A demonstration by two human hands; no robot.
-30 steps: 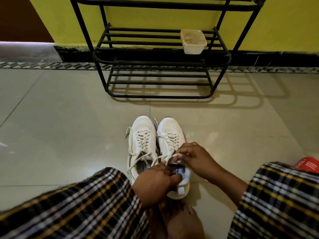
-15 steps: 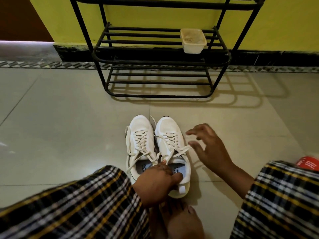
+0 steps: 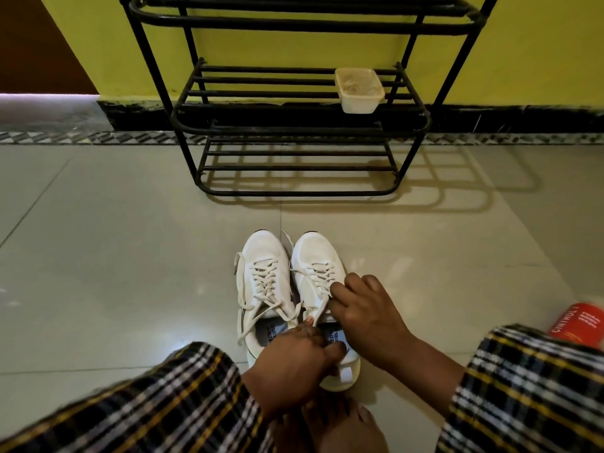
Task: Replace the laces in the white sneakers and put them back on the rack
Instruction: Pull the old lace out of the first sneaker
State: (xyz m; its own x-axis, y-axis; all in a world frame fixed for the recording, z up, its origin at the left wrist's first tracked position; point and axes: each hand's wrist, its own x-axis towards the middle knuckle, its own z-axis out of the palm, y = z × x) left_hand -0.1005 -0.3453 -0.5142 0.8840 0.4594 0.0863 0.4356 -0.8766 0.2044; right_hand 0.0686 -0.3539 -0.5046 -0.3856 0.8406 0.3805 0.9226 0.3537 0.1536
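Two white sneakers stand side by side on the floor tiles, toes toward the rack: the left sneaker (image 3: 264, 266) and the right sneaker (image 3: 314, 256), both threaded with white laces (image 3: 261, 282) whose loose ends trail outward. My left hand (image 3: 291, 364) grips the right sneaker at its collar and pinches a lace end. My right hand (image 3: 366, 315) lies over the right side of that sneaker, fingers curled onto a lace strand by the upper eyelets. The black metal shoe rack (image 3: 294, 125) stands against the yellow wall ahead.
A small cream plastic tub (image 3: 359, 90) sits on the rack's middle shelf at the right. A red container (image 3: 578, 325) lies on the floor at the right. My checked-trousered knees fill the bottom corners, and a bare foot (image 3: 340, 423) rests below the sneakers.
My right hand let go of the lace, swung out to the right with fingers spread, then came back down onto the right sneaker's laces. The left hand stayed on the collar.
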